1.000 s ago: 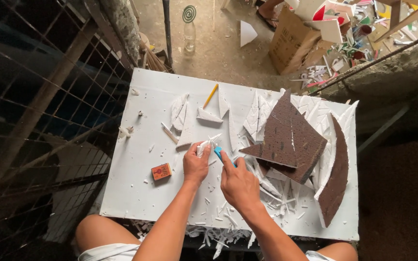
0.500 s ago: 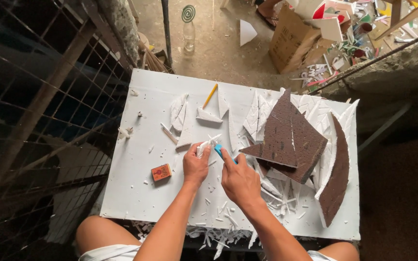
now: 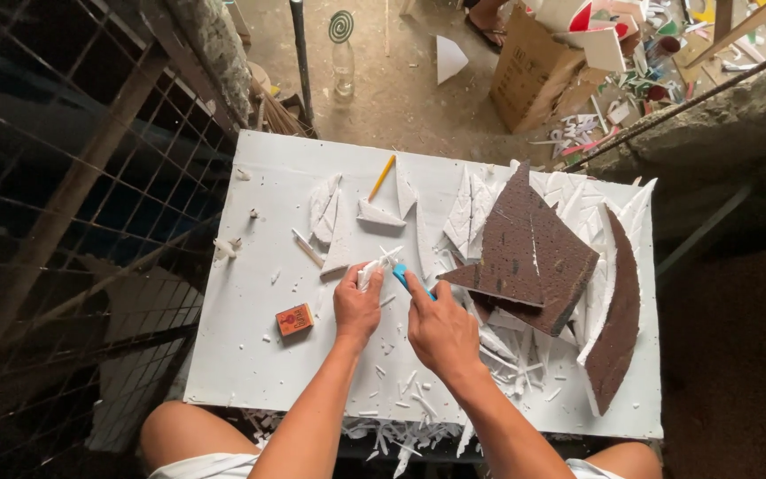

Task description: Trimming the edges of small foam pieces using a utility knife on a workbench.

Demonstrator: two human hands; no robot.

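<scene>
Left hand (image 3: 358, 306) pinching white foam strip (image 3: 372, 269), right hand (image 3: 441, 326) gripping blue cutter (image 3: 403, 278) just beside it

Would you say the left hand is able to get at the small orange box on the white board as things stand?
Probably yes. The small orange box lies just left of the left hand on the white board, with only scraps between; but that hand holds a white piece.
</scene>
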